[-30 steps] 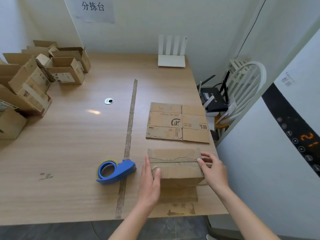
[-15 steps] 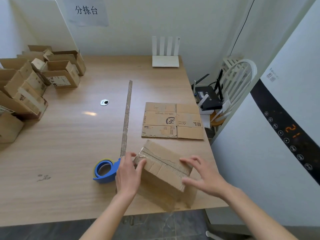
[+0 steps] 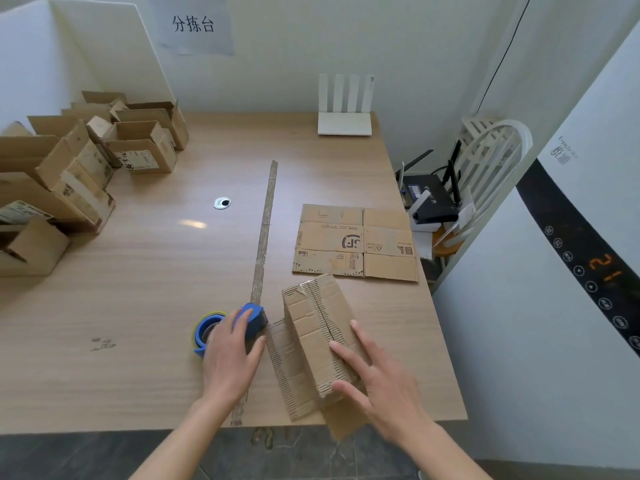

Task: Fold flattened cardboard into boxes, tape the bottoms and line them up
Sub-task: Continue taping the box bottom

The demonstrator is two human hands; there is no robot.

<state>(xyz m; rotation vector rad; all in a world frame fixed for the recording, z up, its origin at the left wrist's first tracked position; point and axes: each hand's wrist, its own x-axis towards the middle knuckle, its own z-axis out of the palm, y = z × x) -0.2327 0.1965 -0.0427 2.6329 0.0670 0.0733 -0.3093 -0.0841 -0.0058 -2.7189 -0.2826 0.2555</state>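
Head view: right hand (image 3: 384,382) flat on the folded, untaped box (image 3: 320,336); left hand (image 3: 230,351) grasping tape dispenser (image 3: 228,325); one flat cardboard (image 3: 355,242) remains.

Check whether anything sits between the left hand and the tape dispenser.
Nothing visible does. The left hand already lies on the blue tape dispenser, fingers on its top. The folded box sits to its right, under the right hand.

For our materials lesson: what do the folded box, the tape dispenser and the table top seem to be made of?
Folded box: brown corrugated cardboard, matt; fluted ridges show on its flaps.
Tape dispenser: probably plastic; smooth, solid blue.
Table top: wood-grain surface, slight sheen from a light reflection; solid wood or laminate cannot be told.
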